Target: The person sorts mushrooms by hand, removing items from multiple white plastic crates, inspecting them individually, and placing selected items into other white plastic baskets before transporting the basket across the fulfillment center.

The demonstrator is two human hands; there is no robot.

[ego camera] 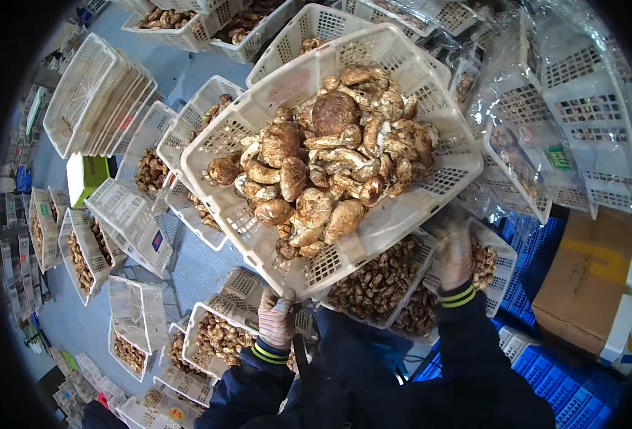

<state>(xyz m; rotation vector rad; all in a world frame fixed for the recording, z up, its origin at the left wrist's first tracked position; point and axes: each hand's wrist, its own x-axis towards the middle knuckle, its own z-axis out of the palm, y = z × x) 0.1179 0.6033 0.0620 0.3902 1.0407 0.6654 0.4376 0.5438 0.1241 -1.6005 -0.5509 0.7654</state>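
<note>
A white perforated plastic crate fills the middle of the view, tilted, with a heap of brown-capped mushrooms that look like matsutake. The mushrooms have thick, pale, dirt-marked stems. In a striped knit glove, my left hand grips the crate's near corner. My right hand is blurred by motion below the crate's right side, in front of a smaller crate of mushrooms; whether its fingers touch anything cannot be made out. Below the near rim, another crate holds many small dark mushrooms.
Crates of mushrooms stand over the blue floor at left. A nested stack of crates leans at upper left near a green box. Plastic-wrapped crates, a cardboard box and blue crates line the right.
</note>
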